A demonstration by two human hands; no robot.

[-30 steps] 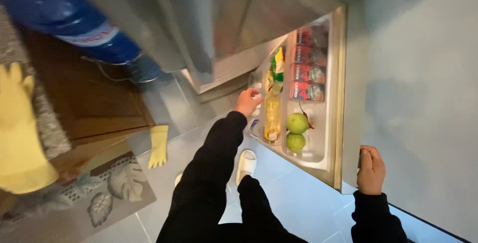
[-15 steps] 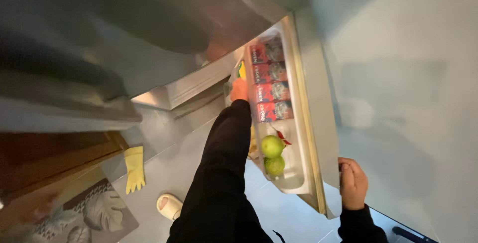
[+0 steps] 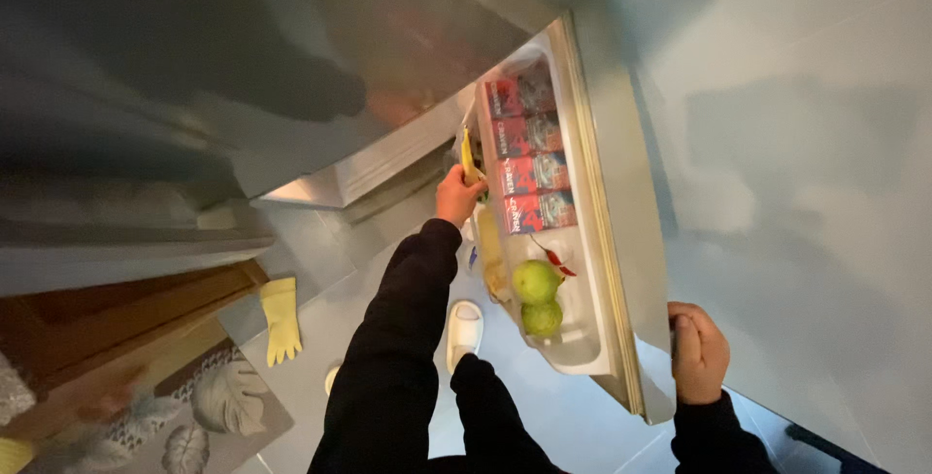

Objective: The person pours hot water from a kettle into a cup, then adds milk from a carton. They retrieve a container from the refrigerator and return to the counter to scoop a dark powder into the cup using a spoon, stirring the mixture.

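The left arm, in a black sleeve, stretches forward to the door shelf (image 3: 573,353) of the open fridge door (image 3: 621,241). The left hand (image 3: 456,196) is closed around a yellow item (image 3: 469,159) at the shelf's inner edge, beside a row of red cartons (image 3: 529,168). The right hand (image 3: 697,353) curls its fingers over the door's outer edge. Two green apples (image 3: 537,294) sit lower in the shelf.

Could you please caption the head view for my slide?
Left hand grips yellow item in fridge door shelf; right hand holds door edge.
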